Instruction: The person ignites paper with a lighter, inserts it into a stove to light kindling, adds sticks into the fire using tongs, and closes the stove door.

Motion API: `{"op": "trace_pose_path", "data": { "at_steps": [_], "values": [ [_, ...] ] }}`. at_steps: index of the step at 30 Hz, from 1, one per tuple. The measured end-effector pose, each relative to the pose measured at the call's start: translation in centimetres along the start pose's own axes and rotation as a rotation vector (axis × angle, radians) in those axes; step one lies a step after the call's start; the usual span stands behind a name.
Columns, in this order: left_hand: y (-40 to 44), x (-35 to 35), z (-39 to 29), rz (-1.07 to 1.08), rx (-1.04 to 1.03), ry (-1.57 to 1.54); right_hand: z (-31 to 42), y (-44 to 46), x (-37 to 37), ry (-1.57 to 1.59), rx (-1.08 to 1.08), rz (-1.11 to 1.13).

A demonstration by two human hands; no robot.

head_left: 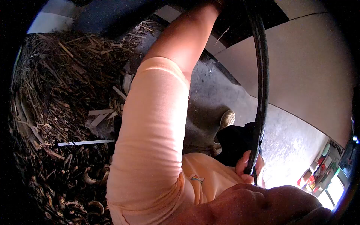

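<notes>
My left arm [163, 101], in a pale peach sleeve, stretches up to the top edge. Its hand is lost there in darkness beyond the view. Low on the right, beside my body, my right hand [249, 165] is closed around the lower end of a long dark bar [261, 75]. The bar looks bent in this lens and runs up to the top edge, where its far end cannot be seen. Light lines run along its length. I cannot tell what kind of tool it is.
Dry twigs and split sticks [63, 75] are heaped on the left. A thin white strip [85, 143] lies across the pile. A broad pale surface [300, 56] fills the upper right. Grey floor [210, 90] and a shoe [227, 118] show between. Coloured items [318, 168] stand far right.
</notes>
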State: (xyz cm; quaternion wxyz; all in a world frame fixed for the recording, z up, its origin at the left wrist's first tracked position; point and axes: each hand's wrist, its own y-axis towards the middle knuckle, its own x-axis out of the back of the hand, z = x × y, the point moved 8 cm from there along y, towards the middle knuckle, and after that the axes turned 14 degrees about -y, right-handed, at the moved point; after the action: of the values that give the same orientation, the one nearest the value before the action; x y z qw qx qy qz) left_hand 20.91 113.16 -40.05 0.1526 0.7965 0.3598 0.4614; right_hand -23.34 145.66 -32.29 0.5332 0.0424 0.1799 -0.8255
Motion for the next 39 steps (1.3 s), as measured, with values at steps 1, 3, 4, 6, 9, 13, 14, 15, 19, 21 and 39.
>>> {"op": "trace_pose_path", "data": {
  "at_steps": [1,3,4,6,9,13,14,15,19,21,39],
  "values": [
    [-0.1,0.1,-0.1,-0.065,-0.042,0.047,0.1,0.0,-0.1,-0.014,0.006,0.005],
    [-0.2,1.1,-0.9,-0.132,-0.085,0.095,0.1,0.2,0.0,-0.03,0.013,0.012],
    [-0.3,2.6,-1.9,-0.077,-0.032,0.075,0.1,0.3,-0.1,0.002,0.026,0.035],
    [-0.4,3.2,-2.2,-0.023,0.022,0.056,0.4,0.4,-0.6,0.034,0.04,0.06],
    [-1.0,3.7,-1.6,-0.081,0.061,0.074,0.4,0.5,-0.1,-0.028,-0.024,-0.074],
    [-2.5,6.2,-2.2,-0.25,-0.101,-0.249,0.6,0.2,0.1,-0.135,0.06,-0.008],
    [-2.8,7.1,-2.7,-0.32,-0.163,-0.253,0.6,0.1,0.2,-0.179,0.056,-0.016],
    [-3.0,7.2,-2.5,-0.32,-0.163,-0.252,0.6,0.0,0.0,-0.179,0.056,-0.016],
    [-3.5,8.1,-1.8,-0.375,-0.138,-0.246,0.3,0.0,-0.1,-0.036,0.013,-0.038],
    [-4.0,9.0,-2.6,-0.406,-0.195,-0.165,0.1,0.0,0.0,-0.035,0.018,-0.034],
    [-4.9,6.7,-3.9,-0.119,-0.281,-0.269,-0.2,-0.4,0.2,-0.144,-0.053,-0.096]
  ]
}}
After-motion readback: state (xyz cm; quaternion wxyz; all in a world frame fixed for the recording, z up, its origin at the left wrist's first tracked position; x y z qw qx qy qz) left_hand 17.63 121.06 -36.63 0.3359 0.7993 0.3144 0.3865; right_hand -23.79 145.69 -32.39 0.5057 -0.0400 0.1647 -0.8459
